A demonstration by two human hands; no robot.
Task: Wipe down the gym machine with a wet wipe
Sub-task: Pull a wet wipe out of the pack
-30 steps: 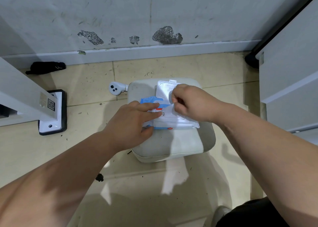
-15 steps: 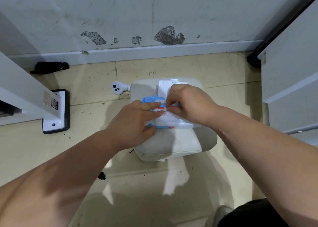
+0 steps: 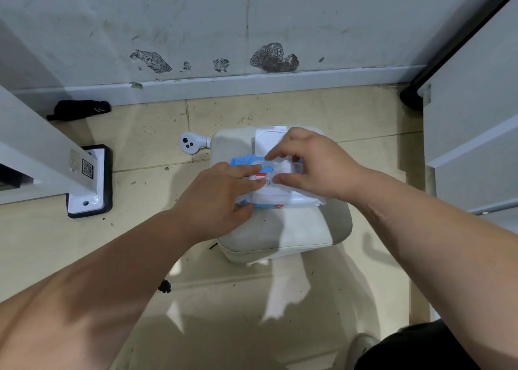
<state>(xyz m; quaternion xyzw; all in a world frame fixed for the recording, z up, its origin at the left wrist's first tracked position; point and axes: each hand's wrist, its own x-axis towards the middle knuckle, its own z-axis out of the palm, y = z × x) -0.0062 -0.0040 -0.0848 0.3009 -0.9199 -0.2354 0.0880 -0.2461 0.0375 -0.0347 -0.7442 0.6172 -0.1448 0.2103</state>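
A soft, pillow-shaped wet wipe pack [image 3: 280,198] of glossy white film with blue trim is seen lying across the far half of a padded machine seat [image 3: 283,232], a rounded square cushion in smooth off-white vinyl. The pack's rigid rectangular flip lid [image 3: 267,142] is folded back, open, towards the wall. The left end of the pack is gripped by the left hand [image 3: 215,201], with the fingers laid along its top and the thumb tucked against its near edge. A crumpled white wet wipe [image 3: 283,168] stands at the pack's opening and is pinched by the right hand [image 3: 316,168] between the curved forefinger and thumb; the remaining fingers are hidden behind the knuckles.

A round white plastic knob [image 3: 190,144] with small dark holes projects from the seat's far left corner. To the left, a slanted white metal beam [image 3: 33,156] meets a flat foot plate [image 3: 89,182] edged in black rubber, and a QR sticker [image 3: 87,167] is carried on it. A crumpled black object [image 3: 81,109] lies by the skirting; what it is cannot be told. The grey wall [image 3: 272,58] is scuffed, with rough chipped patches. The floor [image 3: 140,145] is laid in glossy beige tiles strewn with dark specks
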